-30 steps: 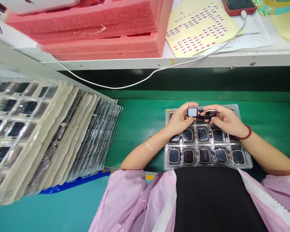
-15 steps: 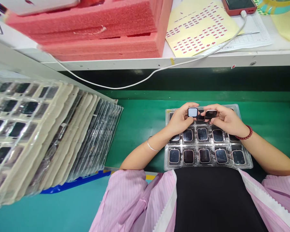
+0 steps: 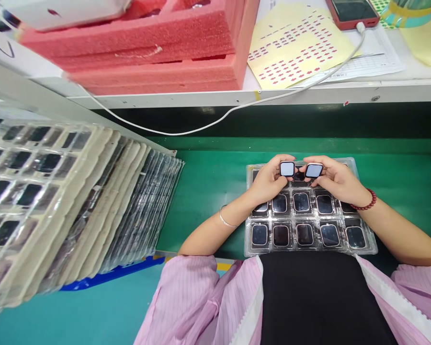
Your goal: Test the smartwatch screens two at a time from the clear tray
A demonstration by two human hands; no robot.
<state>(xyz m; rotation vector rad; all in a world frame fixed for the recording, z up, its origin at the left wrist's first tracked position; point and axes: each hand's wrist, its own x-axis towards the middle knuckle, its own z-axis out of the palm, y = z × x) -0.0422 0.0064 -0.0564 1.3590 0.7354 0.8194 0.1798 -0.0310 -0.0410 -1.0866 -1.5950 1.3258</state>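
My left hand [image 3: 273, 178] is closed around a smartwatch without a strap [image 3: 287, 168], whose screen glows pale white. In my right hand [image 3: 335, 179] is a second smartwatch [image 3: 313, 170], slightly tilted, its screen also lit pale. The two watches are held side by side, a small gap apart, over the far row of a clear plastic tray [image 3: 311, 250]. Rows of dark-screened smartwatches, such as one in the front row [image 3: 329, 235], lie in the tray's compartments. My hands cover part of the far row.
Many filled plastic trays [image 3: 129, 211] stand stacked on edge at the left. Above the green bench [image 3: 208, 191], a shelf carries red foam [image 3: 154, 57], yellow sheets [image 3: 290, 48] and a phone [image 3: 352, 12]. A white cable [image 3: 201, 128] droops below the shelf edge.
The screen of the watch in my right hand was dark and now shines pale white. Both hands stay in nearly the same place. The view has shifted slightly.
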